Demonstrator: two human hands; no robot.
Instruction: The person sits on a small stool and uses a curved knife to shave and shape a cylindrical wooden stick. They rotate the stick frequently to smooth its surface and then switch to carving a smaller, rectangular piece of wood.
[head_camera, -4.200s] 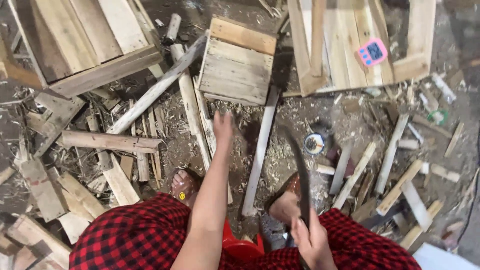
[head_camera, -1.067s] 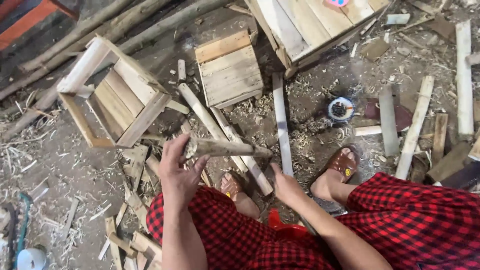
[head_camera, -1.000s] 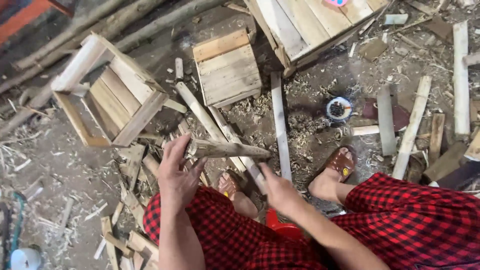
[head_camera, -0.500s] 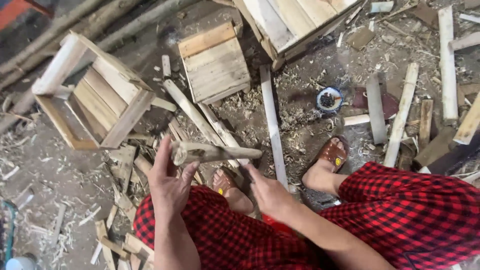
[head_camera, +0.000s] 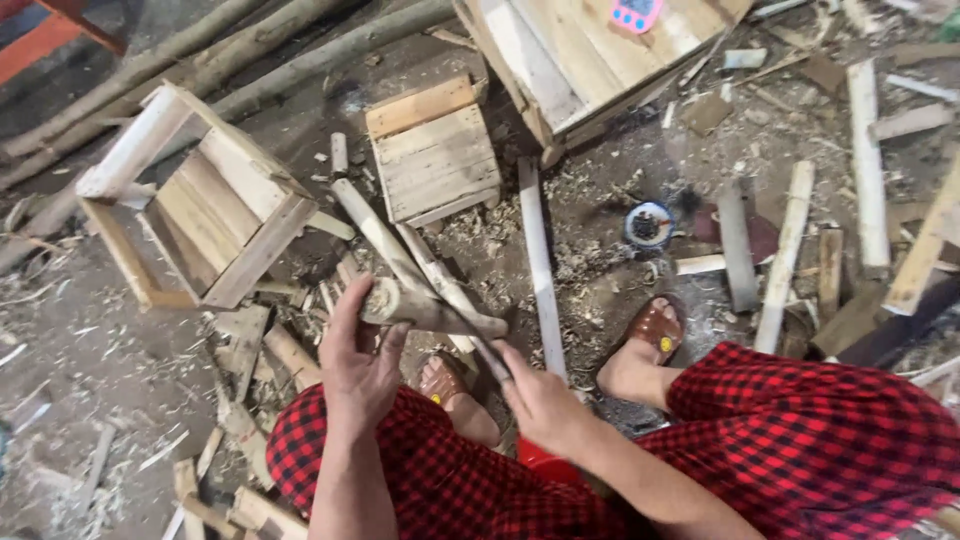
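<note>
My left hand (head_camera: 362, 362) grips the thick round end of a short, tapering piece of wood (head_camera: 430, 312), held level above my knees. My right hand (head_camera: 545, 405) is closed around a thin dark blade (head_camera: 490, 360) seen edge-on; its tip lies at the narrow end of the wood piece. I sit low in red-and-black checked trousers (head_camera: 800, 440), with brown sandals (head_camera: 655, 328) on my feet among the wood shavings.
A small slatted wooden stool (head_camera: 432, 150) lies ahead, and an open-framed one (head_camera: 190, 215) lies tipped at the left. A larger slatted crate (head_camera: 580, 60) with a pink gadget (head_camera: 635, 12) is at the top. A round tin (head_camera: 648, 225), loose slats (head_camera: 540, 260) and poles (head_camera: 250, 50) litter the ground.
Earlier my left hand reached out over the scraps while my right held the blade low. Now the left holds the wood piece, and both hands have drawn closer to my knees.
</note>
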